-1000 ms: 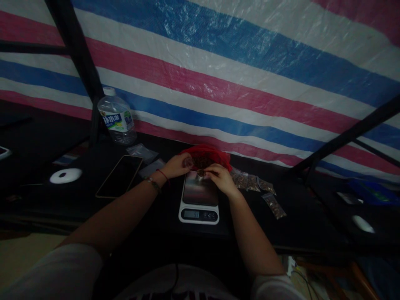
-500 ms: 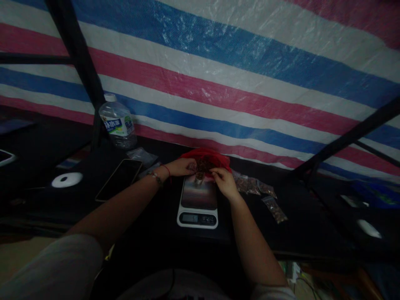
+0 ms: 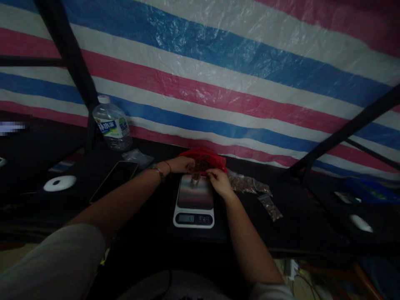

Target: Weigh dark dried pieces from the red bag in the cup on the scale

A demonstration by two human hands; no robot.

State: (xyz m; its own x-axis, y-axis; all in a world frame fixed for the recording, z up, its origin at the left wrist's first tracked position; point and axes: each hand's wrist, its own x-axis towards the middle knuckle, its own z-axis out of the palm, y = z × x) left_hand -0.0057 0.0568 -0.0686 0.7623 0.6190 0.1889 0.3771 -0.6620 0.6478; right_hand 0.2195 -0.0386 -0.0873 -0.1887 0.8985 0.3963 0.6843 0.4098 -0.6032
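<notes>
A red plastic bag [image 3: 220,160] holding dark brown bits [image 3: 203,161] lies open behind the digital kitchen scale [image 3: 195,200]. On the far part of the scale's platform stands a small clear cup [image 3: 195,179] with brown bits in it. My left hand [image 3: 183,165] is at the bag's left side, its fingers curled in at the opening, partly hidden and dim. At the bag's front right edge, my right hand [image 3: 219,181] has thumb and forefinger pinched on the red plastic, just right of the cup.
Several small zip bags of brown bits [image 3: 270,207] lie to the right. On the left are a phone [image 3: 114,181], clear plastic bags [image 3: 137,156], a white oval object [image 3: 60,183] and a large plastic bottle [image 3: 113,127]. Dark frame bars [image 3: 340,133] stand before striped sheeting.
The whole view has shifted slightly. The red front edge of the bag now shows between the cup and my right fingers, and its opening looks wider. Both hands stay at the bag.
</notes>
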